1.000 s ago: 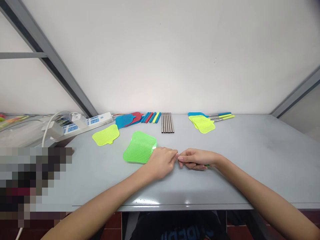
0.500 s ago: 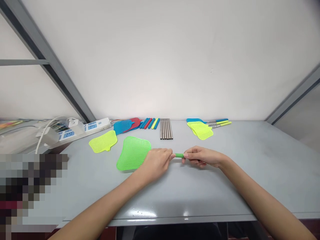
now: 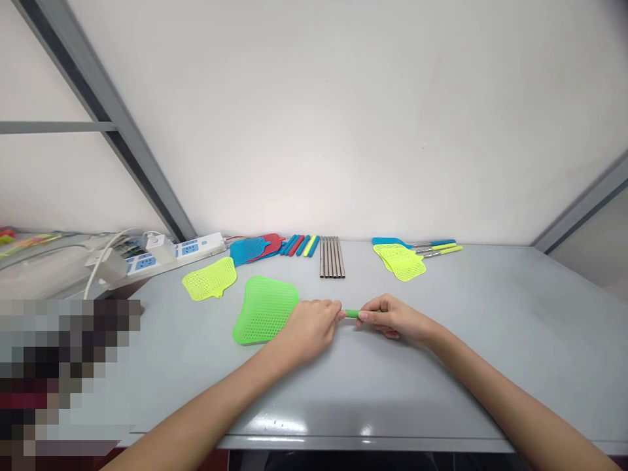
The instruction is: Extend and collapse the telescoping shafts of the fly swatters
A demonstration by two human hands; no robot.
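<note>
A green fly swatter is held level above the table front, its perforated head [image 3: 267, 311] to the left of my hands. My left hand [image 3: 314, 327] is closed around its shaft, just right of the head, and hides most of that part. Between my hands a short stretch of green handle grip [image 3: 352, 314] shows. My right hand [image 3: 390, 317] pinches the grip's right part between thumb and fingers, which cover its end. Behind my hands lies a row of several metal tubes [image 3: 332, 258].
On the grey table [image 3: 441, 392] lie a yellow swatter head [image 3: 210, 278], blue heads [image 3: 248, 250], a red head [image 3: 272, 242] and coloured grips [image 3: 300, 245]. Several swatters with handles [image 3: 402, 261] lie at back right. A power strip [image 3: 161, 258] with plugs runs along the left.
The green swatter head has tilted slightly, turning about its shaft. Both hands keep their hold on the shaft and grip. The camera view has shifted a little.
</note>
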